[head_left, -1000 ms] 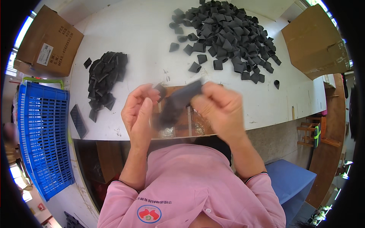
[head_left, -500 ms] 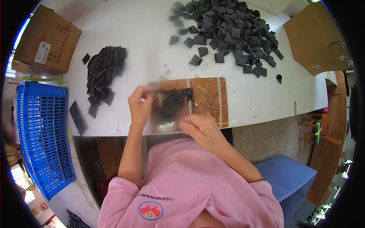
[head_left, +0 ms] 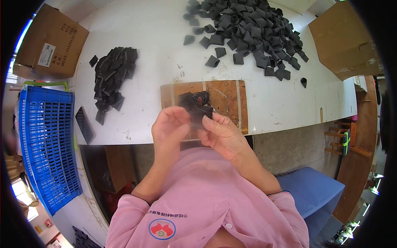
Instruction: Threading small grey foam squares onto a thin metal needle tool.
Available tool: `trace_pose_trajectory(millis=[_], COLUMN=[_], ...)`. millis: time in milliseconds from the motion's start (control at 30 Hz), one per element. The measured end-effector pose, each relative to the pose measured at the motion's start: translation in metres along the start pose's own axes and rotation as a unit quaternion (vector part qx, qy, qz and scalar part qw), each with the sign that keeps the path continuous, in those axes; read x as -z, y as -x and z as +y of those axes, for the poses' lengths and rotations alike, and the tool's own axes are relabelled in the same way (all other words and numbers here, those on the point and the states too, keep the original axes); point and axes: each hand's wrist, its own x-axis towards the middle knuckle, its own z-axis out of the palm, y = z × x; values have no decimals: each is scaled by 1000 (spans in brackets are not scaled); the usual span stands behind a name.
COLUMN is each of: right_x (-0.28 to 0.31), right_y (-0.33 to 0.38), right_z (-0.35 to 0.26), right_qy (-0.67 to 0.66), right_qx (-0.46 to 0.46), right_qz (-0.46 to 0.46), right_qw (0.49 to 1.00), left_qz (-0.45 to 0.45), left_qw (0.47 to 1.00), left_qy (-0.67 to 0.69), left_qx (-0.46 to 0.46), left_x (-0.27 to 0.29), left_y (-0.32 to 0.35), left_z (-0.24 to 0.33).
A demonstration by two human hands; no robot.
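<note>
Between the thumb and fingers of my right hand [head_left: 225,134] is a small black fabric piece [head_left: 204,111], pinched above the near part of the brown wooden board [head_left: 227,101]. Beside it, my left hand [head_left: 170,130] is slightly blurred, its fingers curved and apart from the thumb, with nothing seen in it. A small heap of black pieces [head_left: 190,99] lies on the board just beyond both hands, partly hidden by them.
A large pile of dark grey folded fabric pieces [head_left: 252,31] spreads over the far white table [head_left: 151,66]. Left lie a smaller black pile [head_left: 113,76] and a dark phone-like slab [head_left: 84,125]. Cardboard boxes [head_left: 51,43] flank the table; a blue crate [head_left: 49,144] stands left, a blue stool [head_left: 310,190] right.
My left hand has come nearer and rightward, toward my right hand. My right hand has turned up and now pinches a black piece. The heap on the board is no longer smeared by motion.
</note>
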Motion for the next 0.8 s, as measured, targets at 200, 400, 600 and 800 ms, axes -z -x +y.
trace_pose_trajectory(millis=[200, 400, 600, 800], right_x=[0, 2, -3, -9], right_y=[0, -2, 3, 9], right_z=[2, -2, 2, 13], right_qy=[16, 164, 361, 556], right_qx=[12, 50, 96, 509], right_qz=[-12, 29, 97, 121], right_qw=[1000, 985, 923, 646], left_qz=[31, 51, 32, -44], left_qw=[996, 994, 994, 954], left_qy=[9, -77, -105, -278], left_qx=[88, 50, 1, -98], left_x=[-10, -4, -6, -2], left_y=[7, 8, 6, 6], left_z=[-4, -10, -6, 3])
